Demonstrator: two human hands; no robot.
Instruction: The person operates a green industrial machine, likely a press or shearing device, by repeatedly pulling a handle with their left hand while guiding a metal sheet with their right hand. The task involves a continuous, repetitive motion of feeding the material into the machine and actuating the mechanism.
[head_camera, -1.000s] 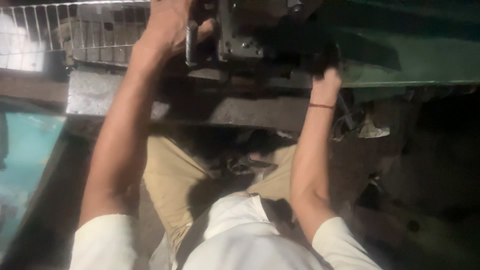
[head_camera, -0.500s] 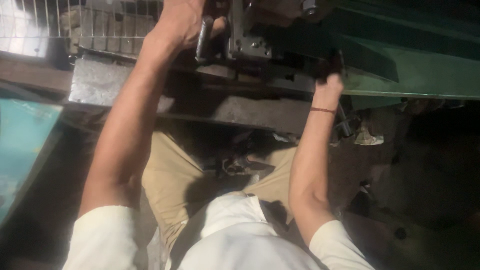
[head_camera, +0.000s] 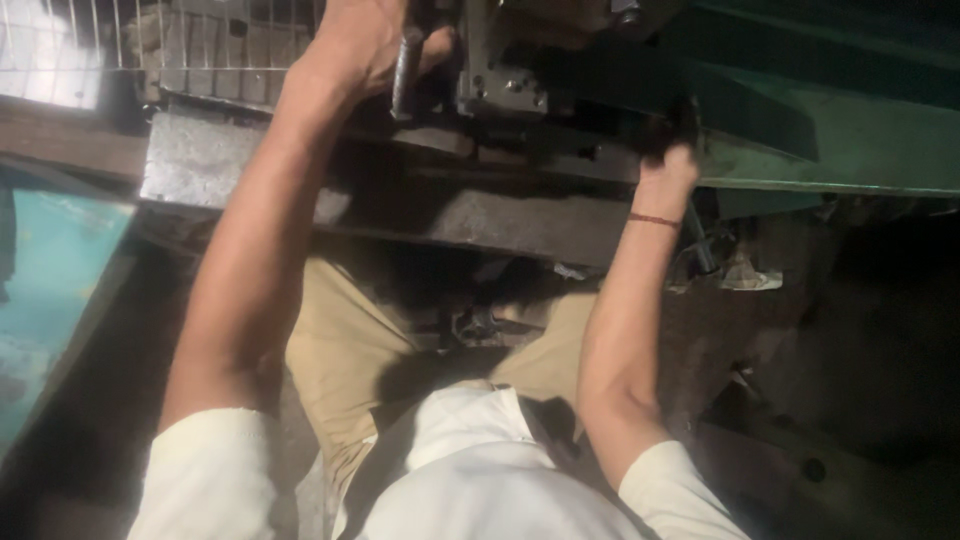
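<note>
Since the earlier frame the view has tipped down a little, so both hands now sit higher in the picture, while neither has let go. The left hand (head_camera: 365, 40) is wrapped around a short upright metal handle (head_camera: 405, 70) at the front of a grey machine block (head_camera: 500, 80). The right hand (head_camera: 668, 165), a thin red thread at its wrist, reaches under the edge of the green metal panel (head_camera: 830, 140); its fingers are lost in shadow, so its grip cannot be told. A wire grille (head_camera: 210, 40) stands behind the left forearm
</note>
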